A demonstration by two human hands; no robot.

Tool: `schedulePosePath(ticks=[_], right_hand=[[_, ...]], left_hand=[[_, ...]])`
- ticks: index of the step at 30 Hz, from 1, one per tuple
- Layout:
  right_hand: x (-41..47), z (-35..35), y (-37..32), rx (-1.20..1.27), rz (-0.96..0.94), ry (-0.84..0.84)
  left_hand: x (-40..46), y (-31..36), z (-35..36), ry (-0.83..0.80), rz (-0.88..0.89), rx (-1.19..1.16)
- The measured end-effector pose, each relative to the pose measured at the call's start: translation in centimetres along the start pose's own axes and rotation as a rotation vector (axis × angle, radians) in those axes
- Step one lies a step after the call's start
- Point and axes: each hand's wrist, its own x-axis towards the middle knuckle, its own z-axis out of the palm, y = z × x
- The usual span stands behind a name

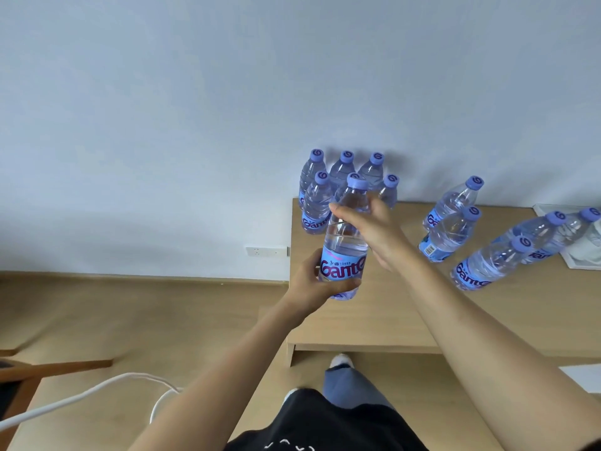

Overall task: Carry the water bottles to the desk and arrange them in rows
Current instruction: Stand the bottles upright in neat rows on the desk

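Our left hand point(313, 281) grips the bottle point(345, 242) at its label while our right hand point(374, 229) curls round its shoulder, holding it upright above the desk point(374, 314), before the grouped bottles point(338, 177).

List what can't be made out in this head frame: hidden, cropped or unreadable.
- Head view: middle bottle of the second row in the far-left group is mostly hidden by the held bottle.
- Held bottle's base: covered by the left hand, so contact with the desk is unclear.
- Right hand: fingertips hidden behind the bottle.
- White object at right: cropped by the frame edge.
- Barcode: too small.
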Motion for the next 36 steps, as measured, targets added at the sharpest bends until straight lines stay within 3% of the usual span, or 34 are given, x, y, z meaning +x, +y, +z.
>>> schedulePosePath(ticks=[6,15,31,36], right_hand=[[1.1,0.2,1.1,-0.095,0.05,-0.193],[3.3,0.0,5.2,-0.313,0.068,-0.324],[6.9,0.2,8.7,-0.444,-0.099,-0.389],[8.5,0.2,8.9,-0.478,-0.145,-0.375]], left_hand=[[1.7,-2.4,-0.4,0.103,-0.028,0.055],[5.8,-6.2,-0.3,0.192,-0.084,0.165],[11.5,-8.0,0.1,0.386,-0.082,0.157],[13.2,-8.1,-0.1,0.415,-0.064,0.265]])
